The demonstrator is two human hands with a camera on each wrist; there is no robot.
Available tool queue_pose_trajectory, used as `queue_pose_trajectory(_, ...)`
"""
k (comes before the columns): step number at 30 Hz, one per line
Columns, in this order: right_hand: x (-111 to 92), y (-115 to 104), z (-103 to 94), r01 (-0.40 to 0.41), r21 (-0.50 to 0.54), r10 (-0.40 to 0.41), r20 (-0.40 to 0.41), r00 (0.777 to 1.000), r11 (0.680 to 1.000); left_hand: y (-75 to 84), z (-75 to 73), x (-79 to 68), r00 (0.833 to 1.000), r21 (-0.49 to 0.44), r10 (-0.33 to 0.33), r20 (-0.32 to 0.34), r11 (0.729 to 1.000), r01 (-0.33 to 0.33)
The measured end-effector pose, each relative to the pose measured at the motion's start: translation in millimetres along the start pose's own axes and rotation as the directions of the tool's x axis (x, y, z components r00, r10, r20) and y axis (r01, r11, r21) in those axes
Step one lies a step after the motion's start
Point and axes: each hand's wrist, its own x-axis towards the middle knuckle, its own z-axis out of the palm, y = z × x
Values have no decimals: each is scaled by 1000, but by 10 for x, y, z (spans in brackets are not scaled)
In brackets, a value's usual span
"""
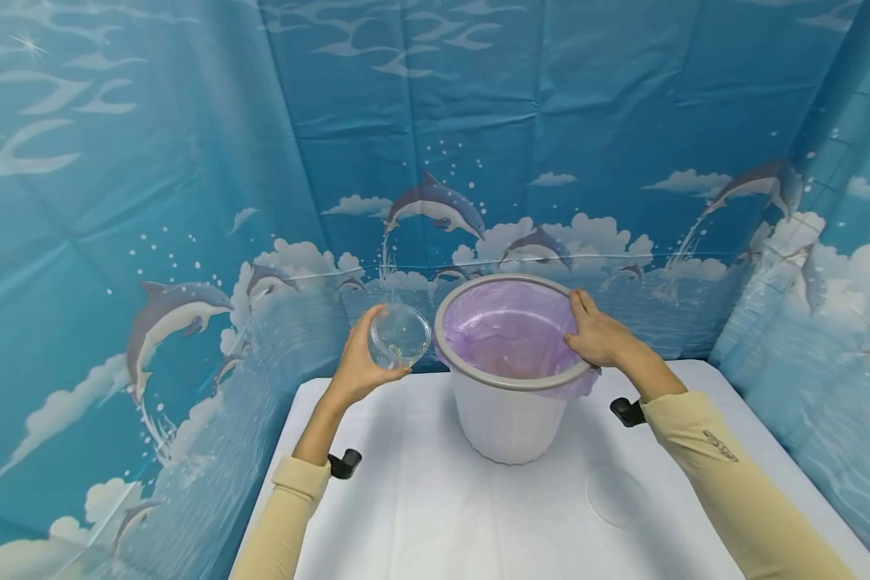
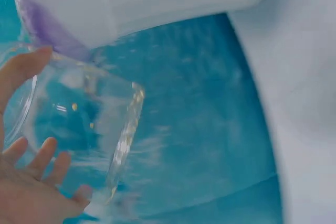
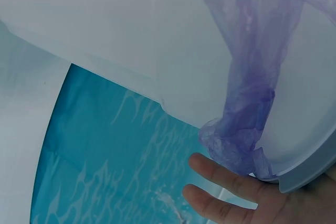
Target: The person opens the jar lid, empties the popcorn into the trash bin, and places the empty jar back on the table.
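Observation:
My left hand holds a clear round container just left of the bin, its mouth tipped toward the head camera. A few small yellowish bits show on the container in the left wrist view. On the table stands a white waste bin with a grey rim and a purple bin liner folded over its edge. My right hand grips the bin's rim on the right side. In the right wrist view, gathered liner hangs down the outside of the bin, close to two of the fingers.
A clear round lid lies flat on the white table, right of the bin and near the right forearm. Blue dolphin-print sheeting walls off the back and both sides. Black camera mounts stick out from both wrists.

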Motion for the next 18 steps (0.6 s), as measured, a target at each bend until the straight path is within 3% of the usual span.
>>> queue_pose_trajectory(4, 1, 11, 11, 2, -1, -2, -2, 1000, 1000, -346, 239, -388, 994, -227, -111, 15, 968, 112)
queue_pose_trajectory(8, 5, 9, 15, 7, -3, -7, -2, 1000, 1000, -536, 600, -798, 986, -340, -156, 65, 925, 169)
queue_pose_trajectory(13, 14, 14, 15, -1, -3, 1, 1, 1000, 1000, -575, 1172, -1222, 974, -389, -145, 174, 899, 203)
queue_pose_trajectory(18, 24, 1, 19, -9, -8, 9, -5, 1000, 1000, -464, 1735, -1491, 951, -434, -117, 288, 869, 238)
